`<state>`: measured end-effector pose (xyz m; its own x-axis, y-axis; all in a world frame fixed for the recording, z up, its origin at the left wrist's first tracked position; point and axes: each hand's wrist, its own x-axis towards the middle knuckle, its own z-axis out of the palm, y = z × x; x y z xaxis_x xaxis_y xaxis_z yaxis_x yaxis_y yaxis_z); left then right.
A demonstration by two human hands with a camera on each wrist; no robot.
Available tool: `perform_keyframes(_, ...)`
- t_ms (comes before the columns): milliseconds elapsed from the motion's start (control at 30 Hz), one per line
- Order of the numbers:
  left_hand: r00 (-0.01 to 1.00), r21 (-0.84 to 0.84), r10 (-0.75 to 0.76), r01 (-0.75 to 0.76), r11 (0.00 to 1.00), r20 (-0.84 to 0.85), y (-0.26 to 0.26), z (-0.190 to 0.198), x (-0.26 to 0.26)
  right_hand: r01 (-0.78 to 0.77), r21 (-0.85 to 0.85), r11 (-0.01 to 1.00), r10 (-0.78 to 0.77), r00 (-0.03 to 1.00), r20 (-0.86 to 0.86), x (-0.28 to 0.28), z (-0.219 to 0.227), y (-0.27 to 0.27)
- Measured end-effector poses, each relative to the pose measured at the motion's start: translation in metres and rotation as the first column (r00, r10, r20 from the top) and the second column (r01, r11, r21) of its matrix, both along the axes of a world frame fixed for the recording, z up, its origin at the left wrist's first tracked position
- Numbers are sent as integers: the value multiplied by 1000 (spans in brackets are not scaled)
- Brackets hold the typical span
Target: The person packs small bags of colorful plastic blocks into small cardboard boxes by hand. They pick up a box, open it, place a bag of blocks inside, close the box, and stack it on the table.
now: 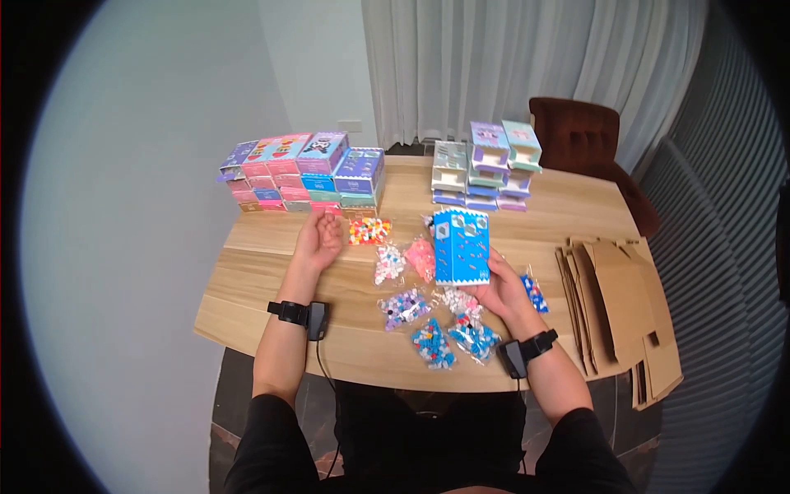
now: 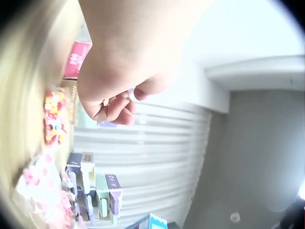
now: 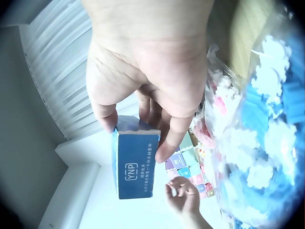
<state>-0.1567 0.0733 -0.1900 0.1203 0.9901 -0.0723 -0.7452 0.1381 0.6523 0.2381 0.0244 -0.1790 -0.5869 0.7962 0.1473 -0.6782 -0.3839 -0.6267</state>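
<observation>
My right hand (image 1: 504, 290) grips a small blue box (image 1: 462, 247) upright over the table, its patterned face toward the head camera. The right wrist view shows thumb and fingers on either side of the box (image 3: 137, 164), with a white "YNP" print on its end. Out to the left, my left hand (image 1: 319, 239) is raised palm up with loosely curled fingers and holds nothing. Beside it lies a bag of orange, yellow and red pieces (image 1: 369, 231). Bags of white pieces (image 1: 390, 264), pink pieces (image 1: 420, 259), purple pieces (image 1: 404, 308) and blue pieces (image 1: 433, 343) lie between the arms.
Stacked closed boxes (image 1: 284, 177) stand at the back left. Several boxes with open fronts (image 1: 487, 169) are piled at the back right. Flattened brown cardboard (image 1: 617, 300) leans over the right table edge. Behind is a brown chair (image 1: 573, 136).
</observation>
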Motion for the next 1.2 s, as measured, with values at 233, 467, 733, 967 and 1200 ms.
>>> perform_keyframes(233, 994, -120, -53, 64, 991, 95, 2, -27, -12, 23, 71, 997, -32, 991, 129, 1, -14, -1)
perform_keyframes(467, 987, -24, -74, 78, 997, 141, 0, -27, -13, -4, 128, 992, -38, 945, 326, -27, 40, 3)
perform_keyframes(733, 994, -28, -106, 106, 994, -4, -5, -19, -10, 202, 133, 970, -242, 798, 552, -127, 91, 108)
perform_keyframes(967, 995, -71, -88, 85, 994, -42, -6, -17, -8, 318, 193, 928, -357, 620, 698, -183, 72, 179)
perform_keyframes(1200, 992, -94, -95, 87, 992, -83, -7, -16, -6, 277, 416, 866, -498, 411, 764, -209, 76, 187)
